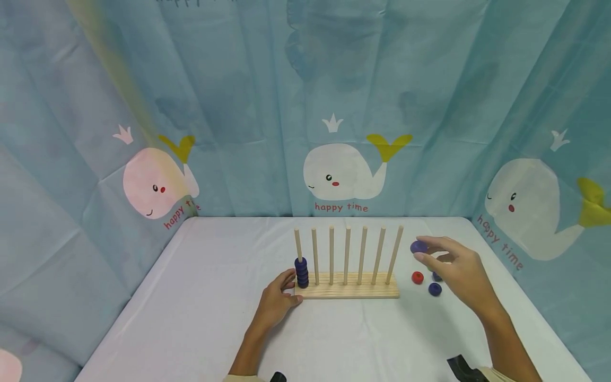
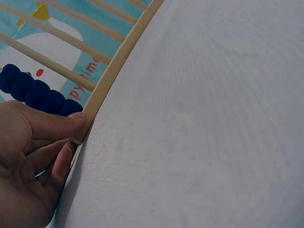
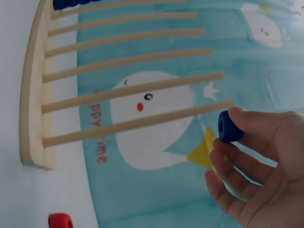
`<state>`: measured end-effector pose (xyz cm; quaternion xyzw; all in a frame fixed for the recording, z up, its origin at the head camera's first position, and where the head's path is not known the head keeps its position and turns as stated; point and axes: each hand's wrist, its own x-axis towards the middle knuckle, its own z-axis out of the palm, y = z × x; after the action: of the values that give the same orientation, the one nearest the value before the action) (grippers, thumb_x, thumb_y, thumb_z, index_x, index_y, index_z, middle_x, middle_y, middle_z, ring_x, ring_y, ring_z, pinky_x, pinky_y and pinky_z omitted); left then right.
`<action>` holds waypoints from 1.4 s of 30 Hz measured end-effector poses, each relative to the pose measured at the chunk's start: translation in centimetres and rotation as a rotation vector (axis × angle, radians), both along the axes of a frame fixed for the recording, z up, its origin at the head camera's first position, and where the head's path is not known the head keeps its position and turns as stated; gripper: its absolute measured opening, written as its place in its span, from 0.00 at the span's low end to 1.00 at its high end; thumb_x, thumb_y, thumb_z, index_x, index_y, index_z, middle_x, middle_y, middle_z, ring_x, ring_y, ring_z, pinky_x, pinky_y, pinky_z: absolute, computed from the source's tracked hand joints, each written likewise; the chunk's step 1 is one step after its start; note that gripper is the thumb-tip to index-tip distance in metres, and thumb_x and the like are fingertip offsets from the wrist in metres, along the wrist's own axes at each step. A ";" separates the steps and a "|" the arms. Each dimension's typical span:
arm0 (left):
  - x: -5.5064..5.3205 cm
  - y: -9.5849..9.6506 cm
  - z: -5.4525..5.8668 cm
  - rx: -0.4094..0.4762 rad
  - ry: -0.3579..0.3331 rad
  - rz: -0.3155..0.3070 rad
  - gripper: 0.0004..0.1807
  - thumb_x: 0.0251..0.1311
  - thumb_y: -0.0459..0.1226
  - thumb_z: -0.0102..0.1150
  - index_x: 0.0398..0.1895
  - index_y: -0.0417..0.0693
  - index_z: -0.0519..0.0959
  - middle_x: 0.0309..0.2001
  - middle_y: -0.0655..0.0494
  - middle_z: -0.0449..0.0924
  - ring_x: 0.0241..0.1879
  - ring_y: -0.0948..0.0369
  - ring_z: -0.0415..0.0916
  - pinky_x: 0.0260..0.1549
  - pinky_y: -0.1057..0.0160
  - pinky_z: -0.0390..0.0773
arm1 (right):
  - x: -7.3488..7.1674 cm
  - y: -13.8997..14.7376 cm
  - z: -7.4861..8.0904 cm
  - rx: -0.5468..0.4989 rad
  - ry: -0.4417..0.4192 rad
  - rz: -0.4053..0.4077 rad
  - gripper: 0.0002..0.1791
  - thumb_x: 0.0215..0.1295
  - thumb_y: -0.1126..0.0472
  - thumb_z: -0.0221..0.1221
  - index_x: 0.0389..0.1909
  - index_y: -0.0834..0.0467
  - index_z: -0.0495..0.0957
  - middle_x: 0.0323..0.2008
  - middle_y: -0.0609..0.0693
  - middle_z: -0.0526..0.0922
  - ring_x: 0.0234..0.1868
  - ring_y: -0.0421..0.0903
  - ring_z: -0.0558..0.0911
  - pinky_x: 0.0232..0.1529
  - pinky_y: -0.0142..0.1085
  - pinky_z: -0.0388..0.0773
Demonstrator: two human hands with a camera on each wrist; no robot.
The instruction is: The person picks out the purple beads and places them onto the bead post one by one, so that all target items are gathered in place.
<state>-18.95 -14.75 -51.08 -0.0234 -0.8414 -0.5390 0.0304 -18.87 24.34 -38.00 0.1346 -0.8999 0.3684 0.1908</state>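
A wooden peg board (image 1: 347, 292) with several upright pegs stands on the table. Dark blue beads (image 1: 302, 273) are stacked on its leftmost peg. My left hand (image 1: 276, 302) pinches the left end of the base, the thumb at the front edge, as the left wrist view shows close to the blue stack (image 2: 35, 92). Between the thumb and fingertips of my right hand (image 1: 458, 270) is a single blue bead (image 3: 230, 127), held in the air to the right of the rightmost peg (image 3: 137, 124), near the height of its top. The bead's hole faces the pegs in the right wrist view.
Under and beside the right hand lie a red bead (image 1: 417, 277), a blue bead (image 1: 435, 289) and another blue bead (image 1: 437, 276) partly hidden by the hand. A white cloth covers the table (image 1: 215, 276). Behind it hangs a blue whale-print curtain (image 1: 248, 159).
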 end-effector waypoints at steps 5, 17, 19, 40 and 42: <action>0.0 0.0 0.0 -0.011 -0.001 0.002 0.38 0.52 0.30 0.69 0.69 0.49 0.68 0.62 0.55 0.74 0.57 0.56 0.74 0.52 0.56 0.77 | -0.1 -1.4 1.0 -0.032 0.058 0.044 0.22 0.63 0.49 0.65 0.57 0.45 0.79 0.43 0.39 0.82 0.45 0.35 0.78 0.42 0.20 0.74; -0.1 0.0 0.0 0.000 -0.009 0.005 0.38 0.51 0.30 0.69 0.68 0.49 0.68 0.62 0.55 0.75 0.56 0.57 0.74 0.51 0.57 0.77 | -0.4 -5.4 3.4 -0.111 0.132 0.207 0.19 0.61 0.56 0.67 0.54 0.47 0.80 0.44 0.38 0.81 0.45 0.37 0.79 0.42 0.24 0.77; -0.1 0.0 0.0 -0.001 -0.007 0.006 0.38 0.51 0.30 0.69 0.68 0.49 0.68 0.62 0.55 0.75 0.56 0.57 0.74 0.51 0.57 0.77 | -0.5 -6.1 3.8 -0.120 0.151 0.241 0.20 0.60 0.58 0.68 0.54 0.48 0.80 0.44 0.38 0.81 0.45 0.36 0.78 0.41 0.24 0.77; 0.0 0.0 0.2 -0.009 0.022 -0.005 0.37 0.50 0.30 0.69 0.67 0.46 0.69 0.62 0.51 0.74 0.56 0.53 0.74 0.51 0.54 0.77 | -1.8 -11.9 4.7 -0.202 0.153 0.445 0.20 0.60 0.55 0.67 0.54 0.49 0.80 0.44 0.39 0.81 0.46 0.38 0.79 0.42 0.33 0.81; 0.0 0.0 0.2 -0.009 0.025 -0.007 0.38 0.50 0.30 0.70 0.67 0.46 0.68 0.62 0.50 0.74 0.57 0.53 0.74 0.51 0.54 0.77 | -1.9 -12.3 4.7 -0.198 0.162 0.456 0.20 0.60 0.54 0.67 0.54 0.49 0.80 0.44 0.39 0.81 0.46 0.38 0.79 0.41 0.33 0.81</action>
<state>-18.96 -14.72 -50.89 -0.0331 -0.8433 -0.5350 0.0390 -20.80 12.04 -33.31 0.3436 -0.7875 0.4764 0.1867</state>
